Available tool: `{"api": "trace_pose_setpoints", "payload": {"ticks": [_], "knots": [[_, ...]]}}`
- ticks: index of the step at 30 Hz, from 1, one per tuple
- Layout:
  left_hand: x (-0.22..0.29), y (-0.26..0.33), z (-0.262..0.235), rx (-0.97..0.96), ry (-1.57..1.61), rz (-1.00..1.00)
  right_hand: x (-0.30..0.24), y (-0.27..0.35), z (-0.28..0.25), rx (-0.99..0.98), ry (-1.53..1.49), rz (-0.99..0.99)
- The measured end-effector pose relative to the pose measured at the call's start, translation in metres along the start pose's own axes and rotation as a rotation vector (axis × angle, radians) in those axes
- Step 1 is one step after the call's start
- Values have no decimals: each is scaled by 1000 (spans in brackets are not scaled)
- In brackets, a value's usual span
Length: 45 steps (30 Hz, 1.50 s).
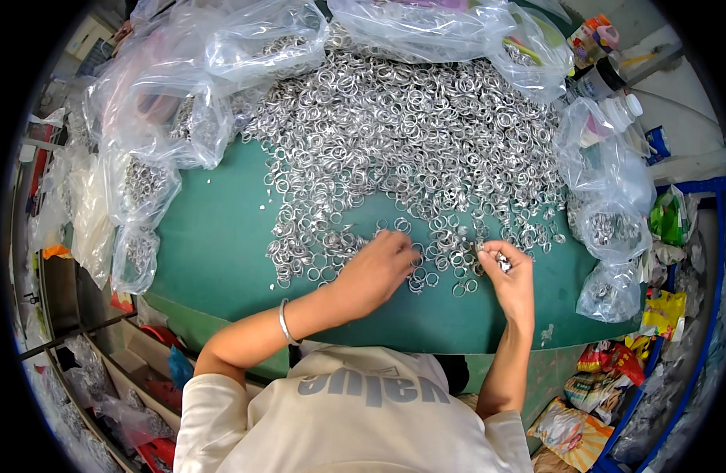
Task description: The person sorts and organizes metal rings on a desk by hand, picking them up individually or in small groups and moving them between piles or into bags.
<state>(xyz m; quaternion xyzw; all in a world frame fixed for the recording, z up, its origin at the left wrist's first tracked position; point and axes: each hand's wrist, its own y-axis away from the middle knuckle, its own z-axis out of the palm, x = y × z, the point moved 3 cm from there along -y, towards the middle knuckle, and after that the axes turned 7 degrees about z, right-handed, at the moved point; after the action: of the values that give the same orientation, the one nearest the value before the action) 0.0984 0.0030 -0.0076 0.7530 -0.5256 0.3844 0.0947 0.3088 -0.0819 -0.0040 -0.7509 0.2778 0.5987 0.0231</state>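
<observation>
A large heap of silver-coloured metal rings (410, 110) spreads over the green tabletop (213, 213), thinning into loose rings toward me. My left hand (375, 272) reaches in from the left among the near rings, its fingers curled together and pointing right. Whatever its fingertips pinch is hidden. A silver bangle (285, 322) circles that wrist. On the right, my right hand (510, 276) is closed around several small silver rings (502, 262), which show between thumb and fingers. A few single rings (460, 289) lie on the table between the two hands.
Clear plastic bags of rings line the table's left (142, 181), far (410, 31) and right (611, 229) edges. A black-lidded jar (603, 77) and a white-capped bottle (621, 110) stand at the far right. Blue metal shelving (718, 236) and coloured packets (572, 430) flank the right side.
</observation>
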Motion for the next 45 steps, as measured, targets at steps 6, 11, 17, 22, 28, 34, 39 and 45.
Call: {"api": "trace_pose_setpoints", "payload": {"ticks": [6, 11, 17, 22, 28, 34, 39, 45], "knots": [[-22, -49, 5, 124, -271, -16, 10, 2, -18, 197, 316, -57], [-30, -53, 9, 96, -288, -48, -21, 15, -14, 372, 781, 43], [-26, -43, -8, 281, 39, -122, -14, -9, 11, 383, 897, -166], [-33, -29, -16, 248, 478, -481, -9, -5, -4, 192, 525, -139], [-20, -25, -23, 206, 304, -334, -3, -4, -2, -423, -1060, 141], [-23, -23, -23, 78, 414, -379, 4, -20, 1, 10, -171, 179], [-11, -32, -18, 161, 135, -199, -15, -22, 21, 252, 635, -350], [-11, -64, 9, 103, 4, -17, -6, -20, 19, 184, 288, -286]]}}
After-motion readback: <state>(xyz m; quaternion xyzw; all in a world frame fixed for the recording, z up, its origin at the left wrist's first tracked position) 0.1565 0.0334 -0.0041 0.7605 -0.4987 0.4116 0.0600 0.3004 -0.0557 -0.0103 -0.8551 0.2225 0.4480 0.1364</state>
